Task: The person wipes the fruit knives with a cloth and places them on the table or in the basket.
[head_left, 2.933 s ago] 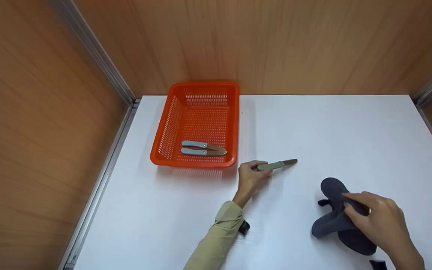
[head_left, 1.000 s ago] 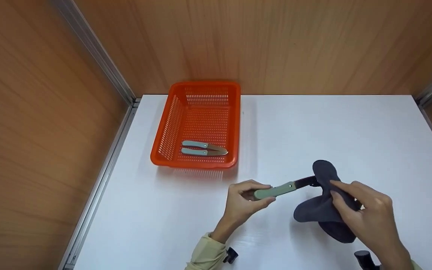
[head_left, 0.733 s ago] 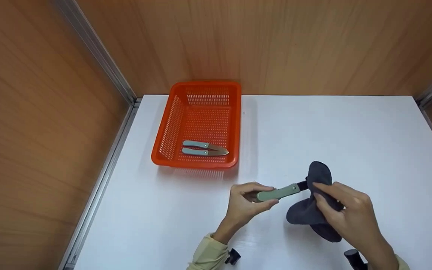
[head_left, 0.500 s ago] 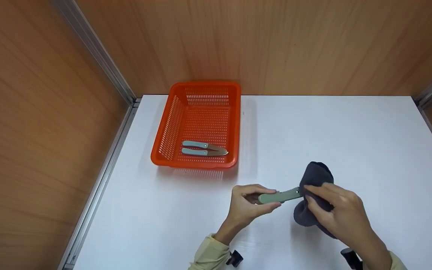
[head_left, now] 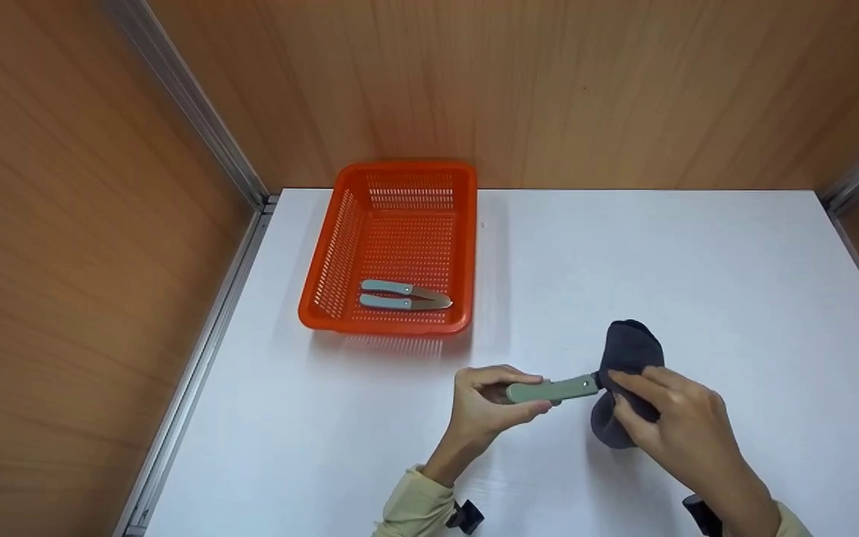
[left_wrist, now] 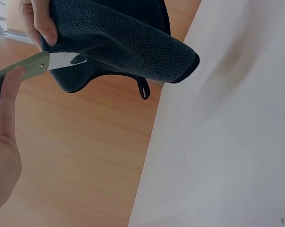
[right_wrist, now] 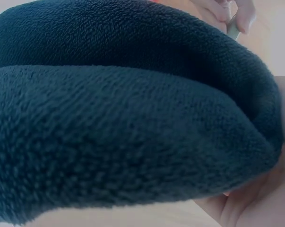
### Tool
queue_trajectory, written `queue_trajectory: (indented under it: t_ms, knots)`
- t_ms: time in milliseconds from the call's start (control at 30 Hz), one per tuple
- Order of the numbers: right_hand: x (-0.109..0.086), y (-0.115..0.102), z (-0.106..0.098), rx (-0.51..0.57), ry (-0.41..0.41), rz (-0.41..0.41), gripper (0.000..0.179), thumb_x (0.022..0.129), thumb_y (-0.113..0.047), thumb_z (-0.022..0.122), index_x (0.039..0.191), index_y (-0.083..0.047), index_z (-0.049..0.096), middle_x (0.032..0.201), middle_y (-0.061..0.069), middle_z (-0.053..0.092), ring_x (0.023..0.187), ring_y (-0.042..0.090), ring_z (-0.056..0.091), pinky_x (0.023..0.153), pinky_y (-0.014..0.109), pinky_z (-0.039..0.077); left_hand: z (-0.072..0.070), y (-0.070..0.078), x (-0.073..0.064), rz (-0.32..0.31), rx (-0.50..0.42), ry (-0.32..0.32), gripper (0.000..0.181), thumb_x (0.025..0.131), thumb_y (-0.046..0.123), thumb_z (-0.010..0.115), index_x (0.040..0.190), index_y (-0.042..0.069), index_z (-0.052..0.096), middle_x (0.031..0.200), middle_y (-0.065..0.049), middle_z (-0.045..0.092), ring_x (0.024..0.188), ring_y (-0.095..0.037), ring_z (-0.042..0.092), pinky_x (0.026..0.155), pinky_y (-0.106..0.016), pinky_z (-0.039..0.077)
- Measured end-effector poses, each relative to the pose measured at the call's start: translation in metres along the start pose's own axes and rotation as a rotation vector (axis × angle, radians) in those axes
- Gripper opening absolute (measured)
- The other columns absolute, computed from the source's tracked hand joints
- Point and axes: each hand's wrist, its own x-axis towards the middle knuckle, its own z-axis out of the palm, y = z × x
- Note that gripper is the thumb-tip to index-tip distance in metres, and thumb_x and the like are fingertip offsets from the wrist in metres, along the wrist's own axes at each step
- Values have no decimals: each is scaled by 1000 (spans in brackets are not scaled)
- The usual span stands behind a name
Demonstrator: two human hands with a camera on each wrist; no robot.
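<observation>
The left hand (head_left: pixel 483 406) pinches the pale green handle of a small knife (head_left: pixel 555 389), its thumb and fingers clamped on it. The right hand (head_left: pixel 687 421) squeezes a dark blue-grey fuzzy cloth (head_left: pixel 629 349) with a black edge. The cloth is folded around part of the shiny metal blade (left_wrist: pixel 59 60). The knife and the cloth are over the flat white table (head_left: pixel 661 253), near the person. Farther back, a bright orange plastic basket with little holes (head_left: pixel 406 171) holds two more knives with pale blue-green handles (head_left: pixel 386 302), lying side by side.
</observation>
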Motion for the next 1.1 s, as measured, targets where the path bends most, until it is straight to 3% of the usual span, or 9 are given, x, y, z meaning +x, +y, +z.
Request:
queue_trajectory:
  t_ms: [133,300,400,633,900,1100]
  knots:
    - [-3,5,0,-15,18,-11,23,66,-3,74,88,-8,76,65,-12,49,53,0,35,40,15,31,-1,0,-1,5,-30,1,26,70,-11,77,93,-17,67,84,-24,68,67,-16,65,53,-22,56]
    - [-4,13,0,-23,20,36,23,66,-2,73,88,-7,76,69,-2,62,54,7,50,42,25,44,-3,1,-3,-24,-22,24,27,69,-10,77,93,-15,68,85,-21,69,68,-16,66,55,-21,56]
    - [-4,18,-2,-19,13,76,22,67,0,72,88,-5,76,70,3,65,53,9,51,42,24,43,-5,1,-3,-27,-7,25,26,69,-12,76,94,-15,68,85,-19,70,69,-16,66,57,-22,56]
    - [-5,27,-15,32,58,137,24,66,5,73,87,-5,76,66,0,64,47,1,37,38,14,28,-10,10,0,62,24,-43,24,69,-16,73,92,-18,66,83,-26,68,69,-21,68,57,-39,59]
    - [-1,25,-31,87,179,103,24,62,9,71,82,-1,75,61,1,59,46,-3,34,36,11,26,-10,30,3,67,63,-118,22,70,-14,74,91,-17,66,82,-26,68,70,-20,68,57,-43,59]
    - [2,21,-40,91,110,85,21,67,5,69,86,-3,76,65,-4,58,47,-1,37,38,10,28,-19,14,2,28,62,-186,23,70,-8,78,91,-14,69,84,-20,70,72,-17,66,57,-41,59]
